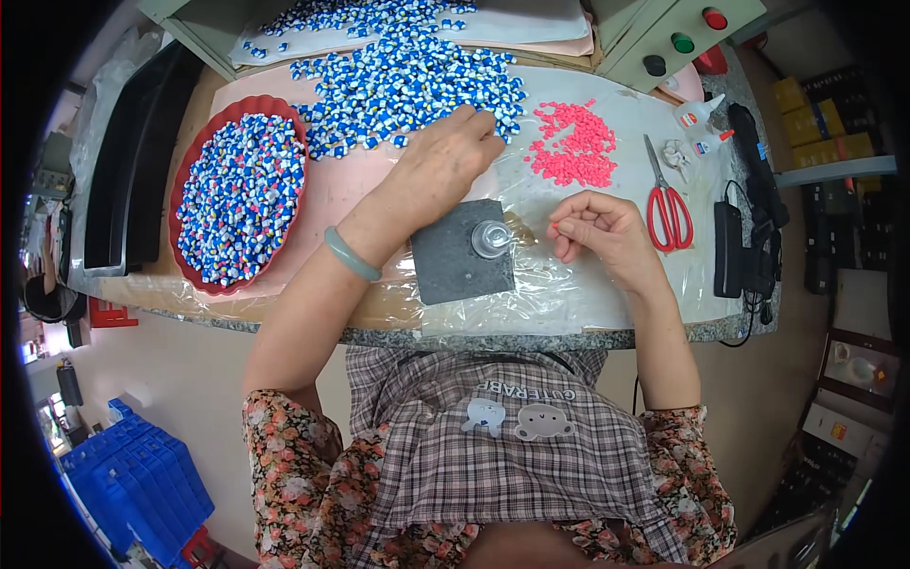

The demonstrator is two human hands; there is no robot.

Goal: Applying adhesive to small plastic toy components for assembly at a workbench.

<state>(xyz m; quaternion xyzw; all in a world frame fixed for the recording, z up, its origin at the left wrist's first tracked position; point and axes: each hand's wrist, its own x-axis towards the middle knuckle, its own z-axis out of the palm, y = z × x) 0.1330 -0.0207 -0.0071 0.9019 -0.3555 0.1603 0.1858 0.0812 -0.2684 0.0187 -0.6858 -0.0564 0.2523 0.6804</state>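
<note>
Picking parts seems the step in hand: the right hand (pixel 607 235) pinches 1 small pink piece (pixel 555 229) beside the dark pad (pixel 460 275); the left hand (pixel 444 163) is at the blue-and-white pieces (pixel 403 90), its grip hidden. Next likely calls for separating 1 cleanly.

Pretty sure anyone would peg my spot as a small workshop doing handwork in bulk. My bench (pixel 379 338) has a big heap of tiny blue-and-white pieces (pixel 408 90), a red tray (pixel 186 268) loaded with more, and a scatter of pink bits (pixel 573 152). There's red-handled scissors (pixel 670 213) and a squeeze bottle (pixel 700 112) too. Grey-green housing (pixel 654 24) with chunky push buttons (pixel 682 43) at the back, blue crates (pixel 142 479) on the floor, boxes (pixel 810 119) shelved off to my right.
</note>
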